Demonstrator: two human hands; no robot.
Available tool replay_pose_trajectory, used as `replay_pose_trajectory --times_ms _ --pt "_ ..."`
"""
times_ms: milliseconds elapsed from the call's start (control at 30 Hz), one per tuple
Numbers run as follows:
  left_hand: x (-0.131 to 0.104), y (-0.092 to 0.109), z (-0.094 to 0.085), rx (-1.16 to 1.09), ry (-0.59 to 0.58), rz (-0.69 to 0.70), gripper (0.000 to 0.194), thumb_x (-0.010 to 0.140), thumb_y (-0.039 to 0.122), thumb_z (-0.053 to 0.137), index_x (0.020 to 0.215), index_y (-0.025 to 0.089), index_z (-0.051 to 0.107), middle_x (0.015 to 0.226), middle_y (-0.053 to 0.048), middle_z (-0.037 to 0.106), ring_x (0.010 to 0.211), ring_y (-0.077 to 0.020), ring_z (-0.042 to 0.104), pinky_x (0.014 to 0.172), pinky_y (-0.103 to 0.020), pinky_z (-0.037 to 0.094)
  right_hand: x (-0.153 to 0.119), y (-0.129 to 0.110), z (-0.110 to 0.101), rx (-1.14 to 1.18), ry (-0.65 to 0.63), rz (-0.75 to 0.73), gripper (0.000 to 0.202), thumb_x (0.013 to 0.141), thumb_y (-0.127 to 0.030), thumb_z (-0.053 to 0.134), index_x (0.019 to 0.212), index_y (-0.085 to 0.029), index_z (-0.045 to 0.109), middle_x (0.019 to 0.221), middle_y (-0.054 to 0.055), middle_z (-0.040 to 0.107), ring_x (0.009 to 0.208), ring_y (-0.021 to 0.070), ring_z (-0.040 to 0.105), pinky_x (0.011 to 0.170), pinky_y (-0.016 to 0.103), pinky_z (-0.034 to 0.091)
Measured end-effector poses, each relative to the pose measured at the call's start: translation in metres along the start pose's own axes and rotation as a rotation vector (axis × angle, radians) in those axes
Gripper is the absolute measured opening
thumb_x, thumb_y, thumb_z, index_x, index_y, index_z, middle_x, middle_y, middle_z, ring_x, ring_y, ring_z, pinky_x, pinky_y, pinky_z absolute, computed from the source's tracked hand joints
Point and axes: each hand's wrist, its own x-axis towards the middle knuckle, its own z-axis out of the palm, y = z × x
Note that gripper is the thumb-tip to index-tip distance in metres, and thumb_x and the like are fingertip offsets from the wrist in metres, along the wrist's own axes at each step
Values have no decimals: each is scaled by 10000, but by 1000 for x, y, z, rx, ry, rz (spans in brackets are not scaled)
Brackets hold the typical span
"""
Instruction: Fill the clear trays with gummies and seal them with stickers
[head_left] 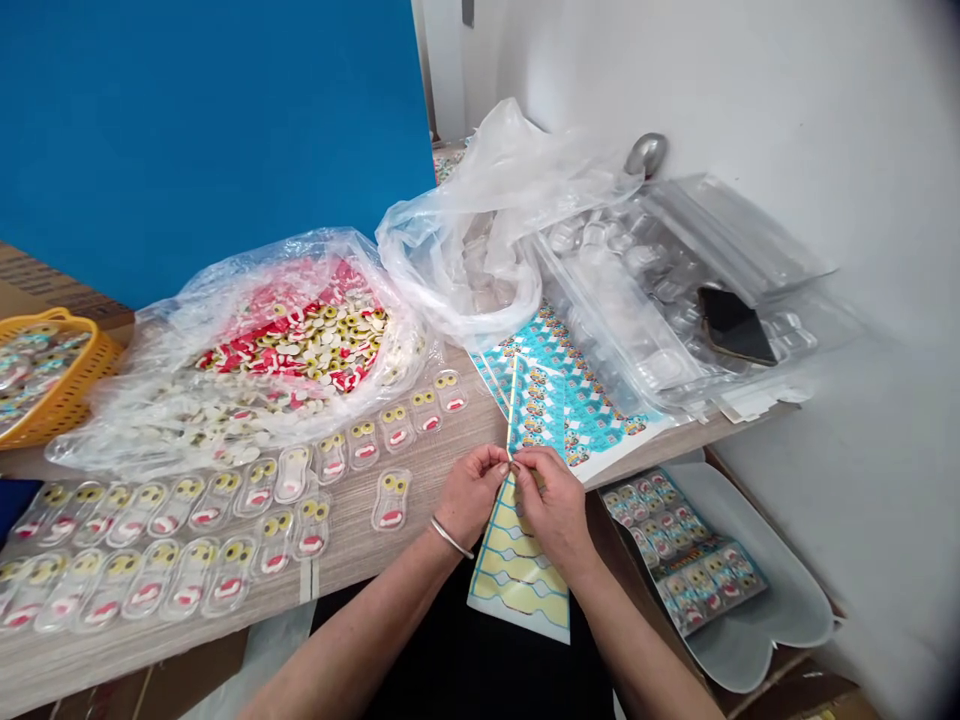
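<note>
My left hand (474,492) and my right hand (549,502) meet at the table's front edge, both closed on a sticker sheet (517,570). The sheet's yellow lower part, with blue wavy outlines, hangs over my lap. Its upper part stretches away from me, with a narrow pale strip standing along its left side. Beneath and behind it lie blue printed sheets (577,370). Left of my hands, a single clear plastic case (391,500) holds two yellow eye pieces and a red-and-white mouth piece. My fingertips hide the exact pinch point.
Rows of similar cases (154,575) cover the table's (345,560) left. Behind them lies a bag of small pieces (300,340), beside a yellow basket (94,375). Clear bags (495,250) and a black phone (735,325) sit at the right back. Packed cases (686,550) lie lower right.
</note>
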Motion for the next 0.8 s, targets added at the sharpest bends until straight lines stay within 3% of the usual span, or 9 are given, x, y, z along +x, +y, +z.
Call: replay_pose_trajectory --times_ms 200,300,367,433,500,533,600,700,800 --pt "-4 -4 7 -60 -4 -43 203 727 340 676 789 177 571 668 39 582 570 -89 489 587 -217 401 2 -2 3 114 41 207 180 927 -324 480 850 -208 594 817 36 624 789 198 584 742 340 476" --pt "-5 -2 4 133 24 -4 133 792 308 602 814 184 560 669 23 582 568 -113 504 585 -248 424 3 4 2 228 60 337 224 912 -393 511 823 -204 593 759 17 625 722 187 570 692 321 473" --pt "-10 1 1 431 135 191 79 827 235 550 880 185 579 775 -25 630 685 -159 568 674 -303 467 5 10 0 300 81 406 249 899 -430 530 827 -202 598 743 13 630 703 186 569 676 317 473" --pt "-17 3 -1 791 199 497 164 855 170 514 988 197 606 959 -78 658 904 -212 595 836 -377 461 6 16 -1 357 70 442 268 886 -457 549 820 -203 600 726 5 626 687 180 566 664 309 471" --pt "-22 5 -1 1089 104 748 229 890 139 475 1051 223 615 1069 -86 651 1041 -232 565 930 -414 418 7 20 -2 402 38 445 275 869 -468 576 800 -203 602 711 -4 616 674 171 560 660 299 468" --pt "-23 4 -1 1197 22 799 240 904 130 454 1050 226 619 1071 -85 652 1045 -232 562 931 -414 417 7 21 -3 430 32 446 271 861 -462 592 789 -201 602 711 -7 613 675 165 559 666 296 469" --pt "-19 1 1 1346 -95 786 247 909 112 438 1047 212 616 1038 -85 650 981 -229 573 881 -396 445 7 17 -7 523 82 469 244 854 -432 615 793 -197 604 714 -9 611 672 155 565 677 296 477" --pt "-5 -5 4 1449 -130 686 278 895 115 462 1124 198 597 1064 -99 633 946 -248 567 833 -404 467 5 -2 -20 680 298 463 160 883 -364 599 874 -204 595 756 -12 604 677 141 589 704 315 500" --pt "6 -6 6 1305 -155 619 296 891 119 463 1129 205 616 1097 -97 625 989 -251 563 880 -415 452 -1 -31 -36 575 493 288 86 917 -293 555 956 -223 584 898 14 595 741 150 624 773 374 518"
